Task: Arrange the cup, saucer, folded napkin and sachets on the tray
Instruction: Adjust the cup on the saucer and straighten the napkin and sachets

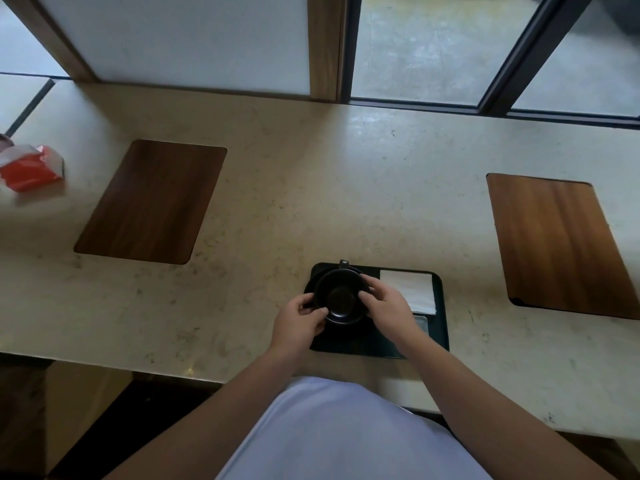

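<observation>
Head view: both hands clasp the round black cup [341, 295] from opposite sides, left hand [300, 320] and right hand [388, 306] equally near, fingers curled on its rim. It sits on the matte saucer [346, 327] at the dark tray's [441, 327] left end, handle pointing toward the far edge. White folded napkin [410, 289] lies right; sachets are probably under the right wrist.

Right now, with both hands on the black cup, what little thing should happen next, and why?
Probably let go of the black cup. It already sits on its saucer on the dark tray, handle pointing away, beside the folded white napkin. The left hand and right hand only steady it, and no sachets are clearly visible.
</observation>
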